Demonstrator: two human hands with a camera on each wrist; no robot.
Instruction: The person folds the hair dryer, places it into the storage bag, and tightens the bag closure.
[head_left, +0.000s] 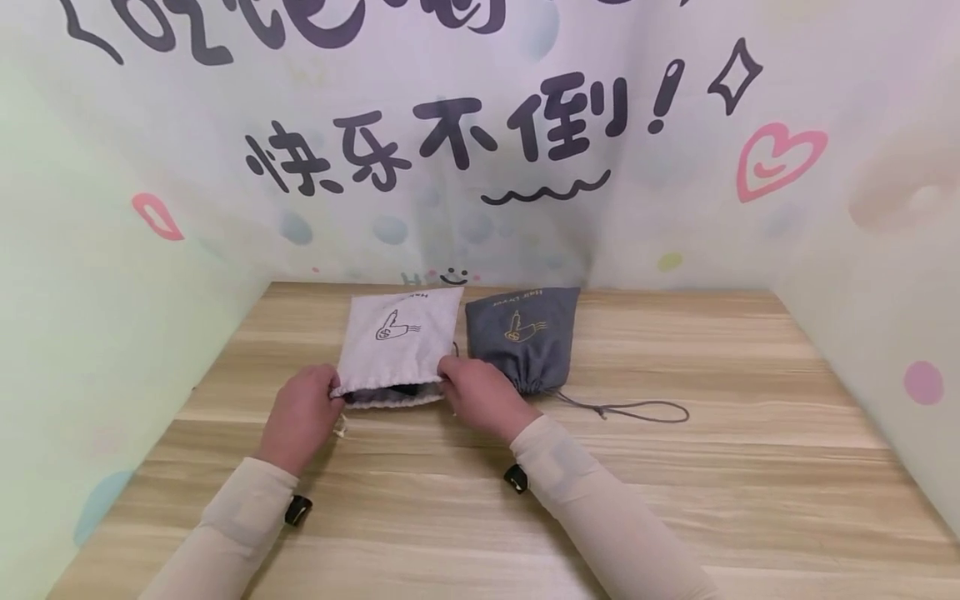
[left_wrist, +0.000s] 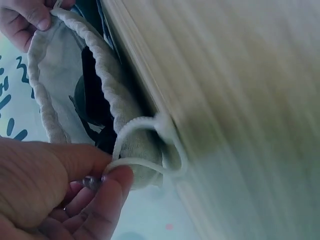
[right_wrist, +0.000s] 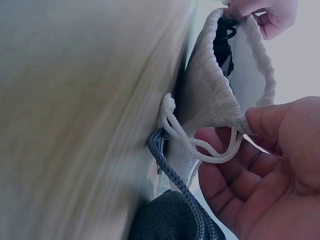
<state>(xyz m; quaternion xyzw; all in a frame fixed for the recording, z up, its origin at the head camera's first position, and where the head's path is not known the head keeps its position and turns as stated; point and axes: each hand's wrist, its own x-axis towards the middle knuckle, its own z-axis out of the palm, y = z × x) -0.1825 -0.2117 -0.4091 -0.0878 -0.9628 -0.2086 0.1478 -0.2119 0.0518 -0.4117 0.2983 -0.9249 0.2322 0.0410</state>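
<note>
A white drawstring bag [head_left: 397, 346] printed with a hair dryer lies on the table, its gathered mouth spread toward me. My left hand [head_left: 300, 417] pinches the left corner of that mouth, where a loop of white cord [left_wrist: 145, 165] hangs out. At the opposite corner, my right hand [head_left: 486, 398] pinches the rim between thumb and fingers, with another white cord loop [right_wrist: 200, 147] hanging across the fingers. Inside the bag, a black object [left_wrist: 95, 95] and a dark cord [right_wrist: 227, 30] show; the rest of the contents is hidden.
Just right of the white bag lies a grey drawstring bag [head_left: 517, 346], its mouth drawn together and its long cord [head_left: 652, 412] trailing right. The wooden table [head_left: 712, 492] meets a printed cloth backdrop [head_left: 660, 208] at the back and a wall on either side.
</note>
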